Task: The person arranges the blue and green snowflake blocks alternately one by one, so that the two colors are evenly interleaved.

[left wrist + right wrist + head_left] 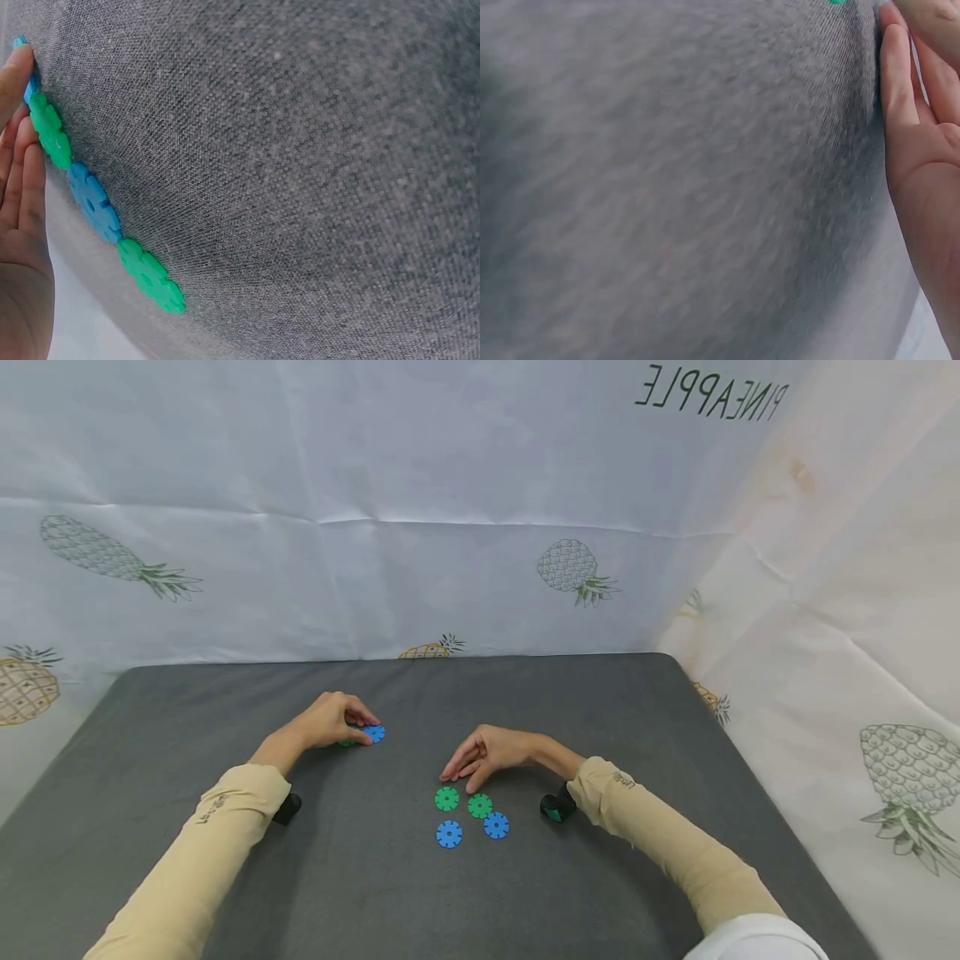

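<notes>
Plainly, the left hand [322, 724], left of the frame's centre, pinches a blue disc [376, 734] between thumb and fingers. By the left wrist view, that disc is the upper-left end of a row [94, 202] of four, blue and green by turns, joined edge to edge and slanting down toward the lower middle. The right hand [498, 750], just right of the frame's centre, is relaxed, its fingers loosely bent and gripping nothing. Near its fingertips lie a left green disc [447, 799] and a right green disc [480, 807]; beneath them, a left blue disc [449, 834] and a right blue disc [497, 825]. All rest on the grey table [390, 893], lower frame; a pineapple-print sheet [450, 443] fills the top.
</notes>
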`<control>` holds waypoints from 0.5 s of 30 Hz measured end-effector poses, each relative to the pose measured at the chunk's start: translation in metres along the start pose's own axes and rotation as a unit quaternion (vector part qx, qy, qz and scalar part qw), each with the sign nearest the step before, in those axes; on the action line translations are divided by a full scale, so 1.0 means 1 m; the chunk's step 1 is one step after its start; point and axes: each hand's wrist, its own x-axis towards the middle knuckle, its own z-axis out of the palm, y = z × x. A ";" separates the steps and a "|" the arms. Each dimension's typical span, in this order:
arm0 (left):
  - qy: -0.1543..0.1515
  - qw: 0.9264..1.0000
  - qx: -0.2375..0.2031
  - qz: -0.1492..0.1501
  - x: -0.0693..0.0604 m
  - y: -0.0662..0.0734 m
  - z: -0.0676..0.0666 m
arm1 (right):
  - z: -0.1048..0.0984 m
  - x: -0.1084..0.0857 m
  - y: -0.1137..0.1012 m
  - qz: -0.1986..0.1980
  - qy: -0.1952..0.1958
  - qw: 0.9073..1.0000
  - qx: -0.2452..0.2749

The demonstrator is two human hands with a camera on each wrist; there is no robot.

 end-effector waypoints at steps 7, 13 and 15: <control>0.003 1.000 -0.010 0.002 0.004 -0.003 -0.001 | -0.002 0.016 -0.007 0.020 -0.038 0.999 -0.032; 0.001 1.000 -0.020 -0.002 0.004 -0.004 -0.003 | -0.001 0.025 -0.009 0.014 -0.044 0.996 -0.073; 0.001 1.000 -0.019 -0.003 0.003 -0.005 -0.004 | 0.001 0.027 -0.009 0.006 -0.042 0.995 -0.095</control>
